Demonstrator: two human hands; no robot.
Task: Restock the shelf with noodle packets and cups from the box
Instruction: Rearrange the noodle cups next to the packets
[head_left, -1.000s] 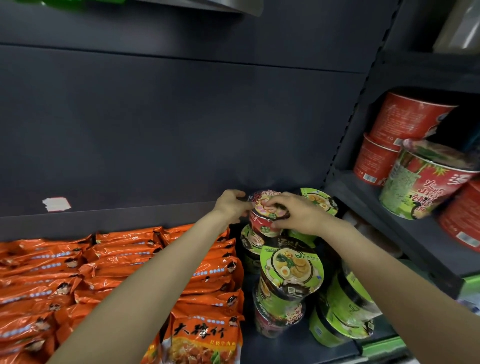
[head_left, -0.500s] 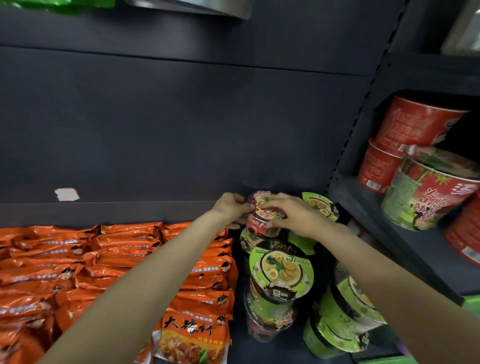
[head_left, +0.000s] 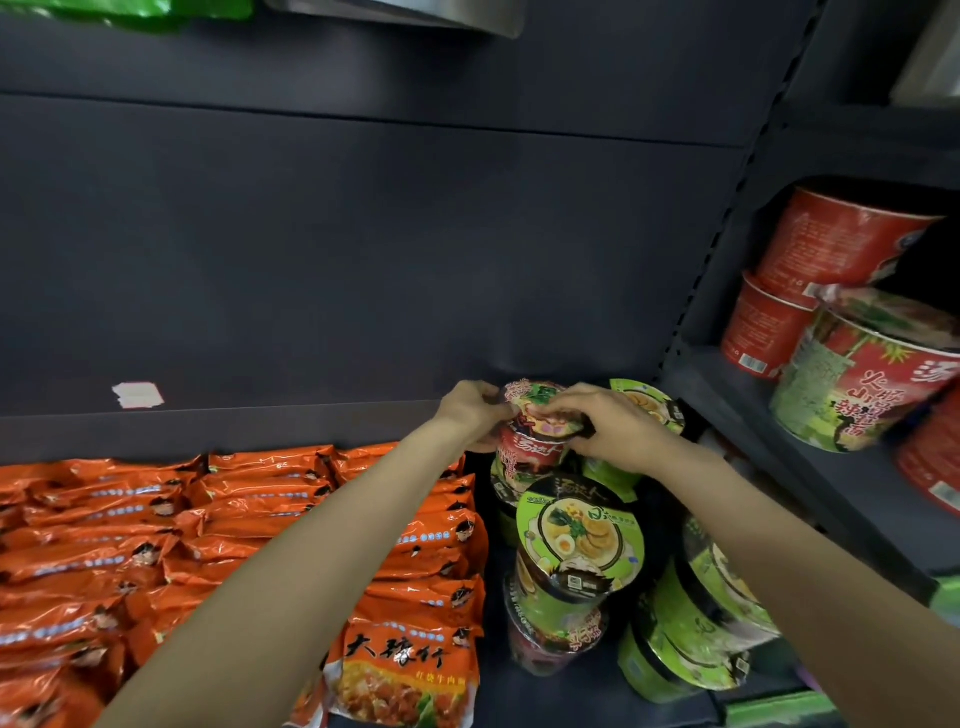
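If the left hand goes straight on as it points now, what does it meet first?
Probably the dark back panel behind the red cup that the left hand grips; depth is unclear.

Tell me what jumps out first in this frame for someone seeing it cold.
Both hands meet at the back of the shelf on a red noodle cup: the left hand grips its left side and the right hand curls over its lid. Rows of orange noodle packets fill the shelf's left half, with green-lidded cups stacked and tipped just in front of the hands. Big red bowls sit on the neighbouring shelf at right.
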